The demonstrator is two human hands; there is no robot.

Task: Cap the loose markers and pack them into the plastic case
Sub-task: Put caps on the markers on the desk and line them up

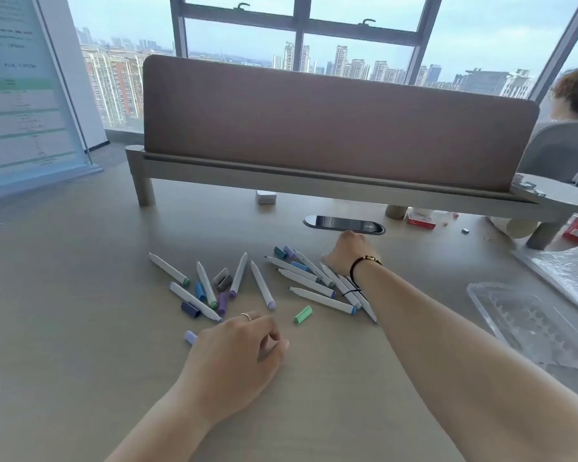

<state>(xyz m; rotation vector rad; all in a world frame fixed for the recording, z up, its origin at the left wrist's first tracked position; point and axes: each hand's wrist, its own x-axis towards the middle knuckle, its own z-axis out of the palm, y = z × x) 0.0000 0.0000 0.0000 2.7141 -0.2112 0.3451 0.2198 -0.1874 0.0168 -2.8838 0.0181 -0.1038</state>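
Markers (301, 281) (no legible print) lie scattered; left hand (234, 355) loosely curled, right hand's (347, 251) grip unclear.

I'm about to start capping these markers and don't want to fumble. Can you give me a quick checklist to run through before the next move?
1. Markers within reach on the desk: ok.
2. Loose caps visible, such as the green cap: ok.
3. Plastic case open and nearby at right: ok.
4. Right hand at the marker pile; what it grips: cannot tell.
5. Left hand free: cannot tell; a lilac cap shows at its edge.
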